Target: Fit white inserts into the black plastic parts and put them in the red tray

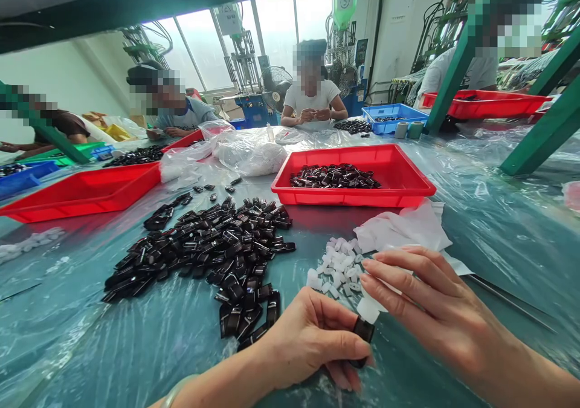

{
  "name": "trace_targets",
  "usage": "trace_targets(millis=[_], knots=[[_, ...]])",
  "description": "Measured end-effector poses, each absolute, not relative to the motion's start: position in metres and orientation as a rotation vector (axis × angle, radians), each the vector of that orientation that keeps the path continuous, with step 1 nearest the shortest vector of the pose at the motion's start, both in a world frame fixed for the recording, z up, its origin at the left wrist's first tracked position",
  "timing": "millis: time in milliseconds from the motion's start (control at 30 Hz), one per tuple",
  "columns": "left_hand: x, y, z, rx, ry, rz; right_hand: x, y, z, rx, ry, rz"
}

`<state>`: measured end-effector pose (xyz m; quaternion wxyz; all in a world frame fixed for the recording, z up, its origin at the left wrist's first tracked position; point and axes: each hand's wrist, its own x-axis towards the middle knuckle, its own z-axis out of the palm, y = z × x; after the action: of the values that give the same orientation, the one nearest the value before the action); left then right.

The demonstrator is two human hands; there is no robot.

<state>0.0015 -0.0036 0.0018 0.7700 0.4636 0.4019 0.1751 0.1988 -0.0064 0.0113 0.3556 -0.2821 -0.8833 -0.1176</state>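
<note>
in the lower right of the view, close to the near edge, the left hand (308,332) grips a small black piece (364,330), its thumb laid across the near side and the other fingers curled behind. the piece's long axis runs nearly upright in the picture, leaning slightly right, so its upper end points away from the wearer.

at that upper end sits a white piece (368,310), wider than it is thick, and this meeting of the two is the relation that seems to matter most. they touch or overlap in the view; whether the white piece is seated in the black one, i cannot tell.

the right hand (439,305) lies to the right and slightly above, its fingers stretched out and reaching left, tips just over the white piece. its thumb is hidden, so i cannot tell whether it pinches anything. the left hand is the nearer to the black piece, since it holds it; the right hand is nearer to the white end.

just beyond the fingertips lies a heap of white pieces (338,266); a larger heap of black pieces (217,245) spreads to the left, and a red tray (403,169) stands behind.
</note>
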Motion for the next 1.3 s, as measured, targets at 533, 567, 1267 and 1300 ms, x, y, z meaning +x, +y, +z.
trace_targets(millis=[533,567,1267,1300], knots=[[0.000,-0.004,0.004,0.986,0.830,0.382,0.204,-0.003,0.014,-0.738,-2.310,-0.196],[0.000,-0.004,0.004,0.988,0.830,0.380,0.205,-0.003,0.015,-0.735,-2.317,-0.196],[0.001,-0.003,0.003,0.986,0.869,0.380,0.203,-0.006,0.019,-0.667,-2.314,-0.299],[0.001,-0.003,0.002,0.988,0.867,0.381,0.203,-0.006,0.018,-0.675,-2.318,-0.306]])
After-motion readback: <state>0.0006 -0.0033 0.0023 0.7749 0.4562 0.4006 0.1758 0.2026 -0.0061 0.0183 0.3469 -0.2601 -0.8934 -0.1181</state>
